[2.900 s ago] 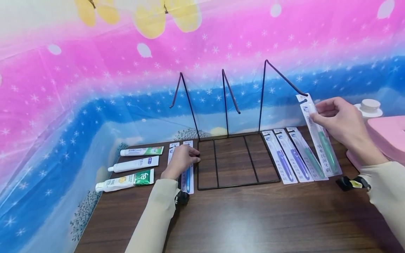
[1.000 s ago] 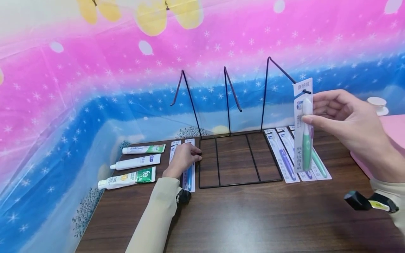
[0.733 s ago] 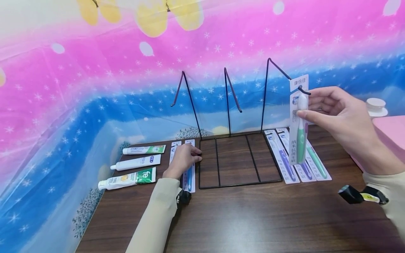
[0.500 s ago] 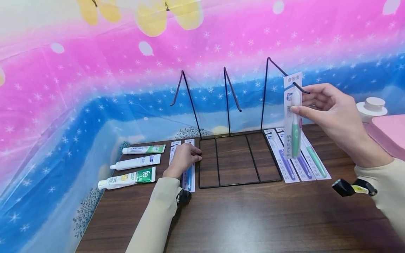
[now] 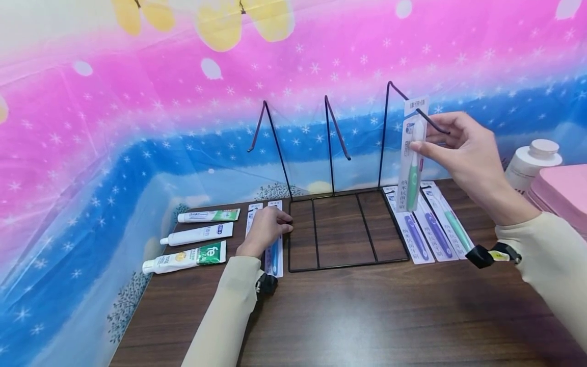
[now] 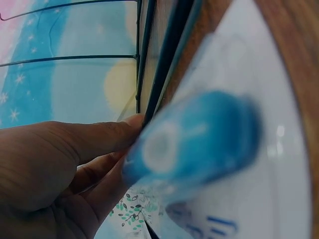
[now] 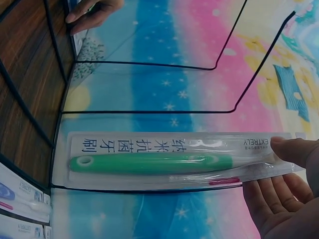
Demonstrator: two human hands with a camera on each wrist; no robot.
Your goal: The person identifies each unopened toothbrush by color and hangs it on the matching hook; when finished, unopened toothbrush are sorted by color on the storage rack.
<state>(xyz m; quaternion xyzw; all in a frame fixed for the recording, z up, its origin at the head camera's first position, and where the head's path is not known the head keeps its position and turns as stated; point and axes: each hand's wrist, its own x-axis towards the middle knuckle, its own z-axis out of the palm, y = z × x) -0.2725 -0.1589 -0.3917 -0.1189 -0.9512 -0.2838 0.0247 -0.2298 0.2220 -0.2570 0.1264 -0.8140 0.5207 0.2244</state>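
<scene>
My right hand (image 5: 465, 153) pinches a packaged green toothbrush (image 5: 412, 176) by its upper part, thumb in front. The pack hangs upright on the right hook of a black wire rack (image 5: 315, 234), whose end comes out through the card's slot. In the right wrist view the green handle (image 7: 149, 163) shows through clear plastic. My left hand (image 5: 263, 229) pinches the rack's left base wire between thumb and fingers. Beneath it lie two packaged toothbrushes, one with a blue handle (image 6: 214, 134). The left and middle hooks carry nothing.
Three packaged toothbrushes, two purple (image 5: 416, 239) and one green (image 5: 458, 229), lie right of the rack. Three toothpaste tubes (image 5: 197, 235) lie at the left. A white bottle (image 5: 527, 165) and a pink box (image 5: 561, 196) stand at the far right. A patterned cloth (image 5: 206, 168) hangs behind.
My right hand has lifted the green toothbrush pack from the table's right side, brought its slot over the right hook's tip and slid it inward along the hook. My left hand stays put.
</scene>
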